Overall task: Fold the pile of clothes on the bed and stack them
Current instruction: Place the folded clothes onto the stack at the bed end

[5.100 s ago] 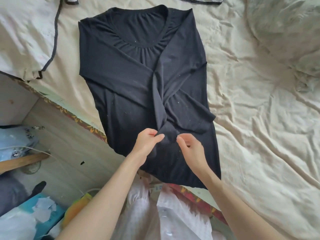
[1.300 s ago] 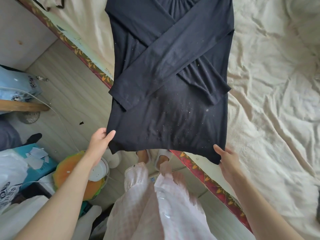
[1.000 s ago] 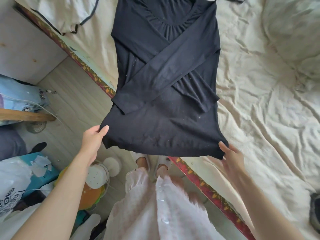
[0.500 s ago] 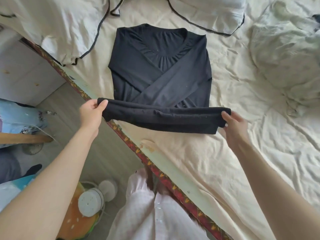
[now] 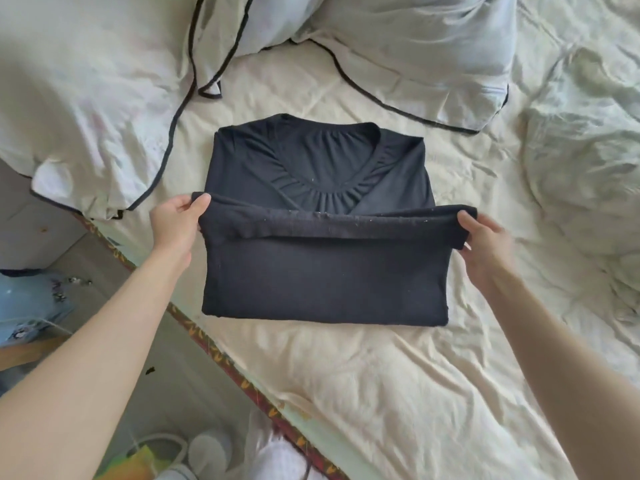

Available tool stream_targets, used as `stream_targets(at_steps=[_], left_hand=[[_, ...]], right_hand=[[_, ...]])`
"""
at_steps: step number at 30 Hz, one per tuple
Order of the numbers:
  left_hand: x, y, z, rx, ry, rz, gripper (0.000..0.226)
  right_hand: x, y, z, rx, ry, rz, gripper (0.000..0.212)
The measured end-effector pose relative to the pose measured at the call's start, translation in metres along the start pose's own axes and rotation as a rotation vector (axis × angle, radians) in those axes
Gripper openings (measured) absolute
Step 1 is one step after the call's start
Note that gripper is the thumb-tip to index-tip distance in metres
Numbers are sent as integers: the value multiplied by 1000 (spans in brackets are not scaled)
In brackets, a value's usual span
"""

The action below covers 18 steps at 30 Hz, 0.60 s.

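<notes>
Shirt [image 5: 322, 278] on bed [image 5: 381, 375], before pillows [image 5: 415, 57]

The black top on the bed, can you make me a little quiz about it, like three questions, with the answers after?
1. True or false: the black top lies fully flat, with nobody touching it.
2. Which part does the left hand grip? A) the neckline B) the hem's left corner C) a pillow
3. Fill in: the raised hem, held at its other end by the right hand, sits just below the gathered ____.

Key: 1 false. 2 B. 3 neckline.
</notes>
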<state>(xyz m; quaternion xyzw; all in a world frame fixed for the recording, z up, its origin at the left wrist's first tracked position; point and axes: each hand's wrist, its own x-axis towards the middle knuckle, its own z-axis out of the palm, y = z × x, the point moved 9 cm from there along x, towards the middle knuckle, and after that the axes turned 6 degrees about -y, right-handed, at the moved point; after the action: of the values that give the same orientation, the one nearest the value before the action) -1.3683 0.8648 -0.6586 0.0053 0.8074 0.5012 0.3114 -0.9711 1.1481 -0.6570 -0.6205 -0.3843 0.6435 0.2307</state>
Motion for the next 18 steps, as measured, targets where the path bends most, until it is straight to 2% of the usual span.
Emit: stream_targets(at_steps=[6, 9, 12, 14, 15, 16, 18], left_hand=[[54, 30, 16, 18, 11, 27, 7], [77, 35, 25, 38, -1, 19, 14], [90, 25, 34, 38, -19, -49, 26], [90, 21, 34, 51, -22, -69, 19], [87, 21, 33, 66, -34, -53, 11], [83, 24, 33, 94, -66, -16, 15], [70, 29, 36, 156, -191, 88, 38]], right_hand=[[53, -27, 28, 16, 6, -7, 17], [74, -33, 41, -16, -16, 10, 20], [88, -19, 52, -52, -22, 87, 12], [92, -12, 53, -68, 2, 98, 6], [93, -10, 52, -85, 8, 87, 15], [94, -10, 51, -103, -1, 73, 27], [93, -13, 52, -158, -71, 26, 41]])
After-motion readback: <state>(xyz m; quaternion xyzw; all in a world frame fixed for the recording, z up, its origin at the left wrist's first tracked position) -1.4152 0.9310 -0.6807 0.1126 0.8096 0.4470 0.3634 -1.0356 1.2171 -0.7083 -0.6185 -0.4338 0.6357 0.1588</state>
